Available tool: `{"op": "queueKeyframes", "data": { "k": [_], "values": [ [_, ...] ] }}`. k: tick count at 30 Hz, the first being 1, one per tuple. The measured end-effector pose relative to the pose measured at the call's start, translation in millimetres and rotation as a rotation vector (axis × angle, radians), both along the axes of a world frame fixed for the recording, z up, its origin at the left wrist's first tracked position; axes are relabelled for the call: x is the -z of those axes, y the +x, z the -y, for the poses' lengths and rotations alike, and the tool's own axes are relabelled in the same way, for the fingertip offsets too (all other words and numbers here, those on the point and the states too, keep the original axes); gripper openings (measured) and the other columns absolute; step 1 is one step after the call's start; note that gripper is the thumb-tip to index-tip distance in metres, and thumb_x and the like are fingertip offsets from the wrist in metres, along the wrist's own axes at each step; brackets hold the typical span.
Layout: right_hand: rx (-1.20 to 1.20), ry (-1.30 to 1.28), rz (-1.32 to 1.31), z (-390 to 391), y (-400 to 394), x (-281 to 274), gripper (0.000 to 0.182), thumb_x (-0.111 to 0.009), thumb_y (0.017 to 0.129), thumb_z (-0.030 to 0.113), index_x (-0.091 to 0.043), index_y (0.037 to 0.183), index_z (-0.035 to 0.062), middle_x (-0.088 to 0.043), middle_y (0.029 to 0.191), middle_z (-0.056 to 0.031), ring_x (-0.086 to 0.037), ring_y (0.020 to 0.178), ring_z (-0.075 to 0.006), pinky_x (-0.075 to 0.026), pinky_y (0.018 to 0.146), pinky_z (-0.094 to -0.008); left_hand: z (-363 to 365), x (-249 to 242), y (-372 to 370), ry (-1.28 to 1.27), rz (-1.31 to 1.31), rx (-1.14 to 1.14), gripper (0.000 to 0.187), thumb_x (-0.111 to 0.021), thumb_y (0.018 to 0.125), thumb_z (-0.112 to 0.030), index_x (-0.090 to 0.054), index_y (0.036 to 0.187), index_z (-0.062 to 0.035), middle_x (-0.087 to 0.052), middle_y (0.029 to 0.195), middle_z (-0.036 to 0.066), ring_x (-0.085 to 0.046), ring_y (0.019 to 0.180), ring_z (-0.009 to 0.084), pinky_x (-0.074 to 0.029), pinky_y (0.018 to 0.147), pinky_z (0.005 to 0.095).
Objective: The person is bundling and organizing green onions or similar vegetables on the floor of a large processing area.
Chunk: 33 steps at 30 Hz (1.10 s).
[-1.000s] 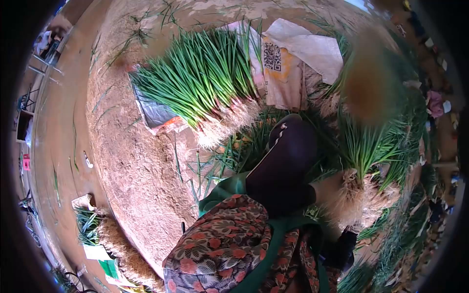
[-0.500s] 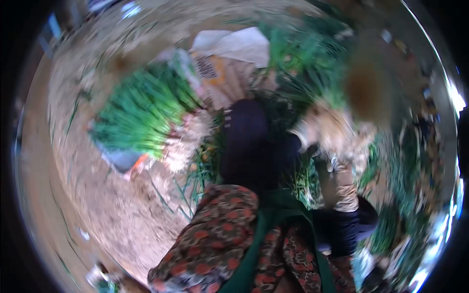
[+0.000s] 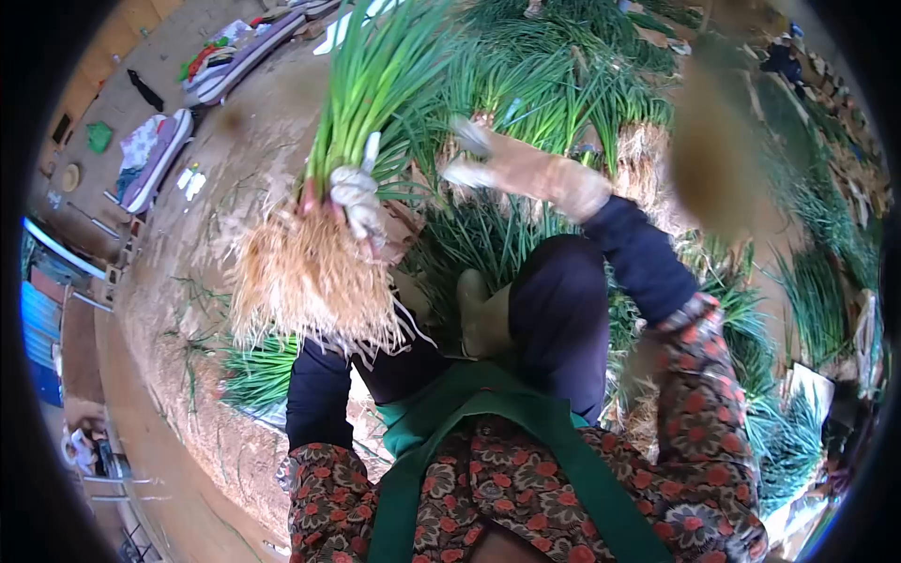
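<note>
A big bunch of green onions (image 3: 352, 122) is held up at the left in my left hand (image 3: 357, 199). Its pale gloved fingers wrap around the stems just above the roots. Long straw-coloured roots (image 3: 310, 277) hang down and hide my left wrist. My right hand (image 3: 535, 174), in a worn, soiled glove, reaches left from the right side, apart from the bunch. Its fingers are stretched out with a gap between them, and nothing is in them. Beneath and beyond it lie more green onions (image 3: 554, 113) on the ground.
Another pile of green onions (image 3: 263, 371) lies low at the left, partly behind my left arm. Root bundles (image 3: 643, 150) stand at the upper right. Purple padded mats (image 3: 158, 164) with clothes lie far left. My bent knee (image 3: 558, 310) rises in the middle.
The view has swung. Both hands were low at the right beside the roots; now my left hand holds the bunch up at the left, and my right hand is stretched out away from it.
</note>
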State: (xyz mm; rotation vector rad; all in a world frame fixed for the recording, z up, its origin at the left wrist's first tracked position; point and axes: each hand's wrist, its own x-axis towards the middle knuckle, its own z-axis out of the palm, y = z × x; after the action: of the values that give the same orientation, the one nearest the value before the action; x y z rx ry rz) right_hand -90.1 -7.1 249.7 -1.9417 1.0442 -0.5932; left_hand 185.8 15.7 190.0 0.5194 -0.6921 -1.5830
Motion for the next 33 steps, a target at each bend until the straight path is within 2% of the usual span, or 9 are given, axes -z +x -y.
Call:
{"op": "queueKeyframes", "data": {
  "k": [5, 10, 13, 15, 18, 20, 24, 28, 33],
  "values": [
    [0.109, 0.068, 0.493, 102, 71, 35, 0.095, -0.071, 0.081, 0.046, -0.027, 0.14, -0.0129, -0.042, 0.138, -0.0274, -0.042, 0.129, -0.0293, -0.032, 0.108, -0.0328, -41, -16, 9, 0.006, 0.059, -0.105, 0.052, -0.051, 0.092, -0.041, -0.047, 0.126, -0.0009, -0.058, 0.111, 0.014, -0.059, 0.103, 0.025, -0.048, 0.092, 0.0383],
    [-0.007, -0.607, 0.105, 78, 8, 82, 0.026, -0.05, 0.09, 0.028, -0.059, 0.091, 0.0039, -0.063, 0.085, -0.0168, -0.06, 0.078, -0.0322, -0.048, 0.072, -0.0442, -73, -23, 11, 0.008, 0.071, -0.182, 0.053, -0.051, 0.092, -0.041, -0.047, 0.126, -0.0007, -0.057, 0.111, 0.015, -0.059, 0.103, 0.025, -0.048, 0.091, 0.0378],
    [-0.109, -0.234, -1.055, 68, -77, 88, 0.043, -0.054, 0.087, 0.027, -0.055, 0.124, 0.0059, -0.063, 0.095, -0.018, -0.062, 0.087, -0.0334, -0.049, 0.082, -0.0423, -84, -22, 18, 0.014, 0.074, -0.216, 0.053, -0.052, 0.092, -0.04, -0.047, 0.126, -0.0005, -0.057, 0.112, 0.015, -0.059, 0.103, 0.025, -0.049, 0.091, 0.0375],
    [0.017, -0.438, -0.685, 75, -85, 105, 0.056, -0.055, 0.087, 0.028, -0.043, 0.138, 0.0077, -0.059, 0.113, -0.0215, -0.059, 0.104, -0.0343, -0.046, 0.092, -0.041, -89, -21, 19, 0.018, 0.08, -0.223, 0.053, -0.052, 0.092, -0.04, -0.046, 0.126, -0.0004, -0.057, 0.112, 0.015, -0.059, 0.103, 0.025, -0.049, 0.091, 0.0373],
    [0.043, -0.556, -0.145, 32, -16, 17, 0.062, -0.058, 0.089, 0.034, -0.037, 0.141, 0.0074, -0.043, 0.139, -0.0221, -0.043, 0.128, -0.0345, -0.034, 0.108, -0.0383, -97, -15, 18, 0.04, 0.07, -0.238, 0.053, -0.052, 0.091, -0.04, -0.046, 0.127, -0.0003, -0.057, 0.112, 0.015, -0.059, 0.102, 0.0251, -0.049, 0.09, 0.037],
    [0.022, -0.794, -0.176, 30, 40, -2, 0.063, -0.057, 0.089, 0.04, -0.039, 0.141, 0.0102, -0.042, 0.141, -0.0217, -0.038, 0.133, -0.0336, -0.029, 0.111, -0.041, -103, -13, 20, 0.052, 0.077, -0.242, 0.054, -0.052, 0.091, -0.04, -0.046, 0.127, -0.0002, -0.057, 0.112, 0.015, -0.059, 0.102, 0.0251, -0.049, 0.09, 0.0368],
    [-0.02, -1.071, -0.228, 24, 84, -16, 0.026, -0.058, 0.085, 0.026, -0.069, 0.103, 0.0109, -0.062, 0.104, -0.0109, -0.057, 0.101, -0.0295, -0.042, 0.092, -0.043, -111, -10, 27, 0.07, 0.062, -0.255, 0.054, -0.053, 0.091, -0.04, -0.046, 0.127, 0.0, -0.057, 0.112, 0.016, -0.059, 0.102, 0.0251, -0.05, 0.089, 0.0364],
    [-0.098, -1.234, -0.101, 17, 88, -2, 0.023, -0.057, 0.084, 0.023, -0.067, 0.102, 0.0121, -0.062, 0.094, -0.0069, -0.06, 0.09, -0.0269, -0.047, 0.083, -0.0401, -112, -7, 40, 0.087, 0.049, -0.276, 0.054, -0.053, 0.091, -0.039, -0.045, 0.128, 0.0002, -0.057, 0.112, 0.016, -0.059, 0.102, 0.0251, -0.05, 0.089, 0.036],
    [-0.329, -0.818, -0.215, 3, 93, 4, 0.025, -0.056, 0.085, 0.022, -0.061, 0.107, 0.0108, -0.066, 0.091, -0.0105, -0.066, 0.077, -0.0265, -0.053, 0.062, -0.0371, -113, -4, 54, 0.084, 0.022, -0.275, 0.055, -0.054, 0.091, -0.039, -0.045, 0.128, 0.0005, -0.056, 0.113, 0.017, -0.059, 0.102, 0.0251, -0.051, 0.088, 0.0354]
  ]
}}
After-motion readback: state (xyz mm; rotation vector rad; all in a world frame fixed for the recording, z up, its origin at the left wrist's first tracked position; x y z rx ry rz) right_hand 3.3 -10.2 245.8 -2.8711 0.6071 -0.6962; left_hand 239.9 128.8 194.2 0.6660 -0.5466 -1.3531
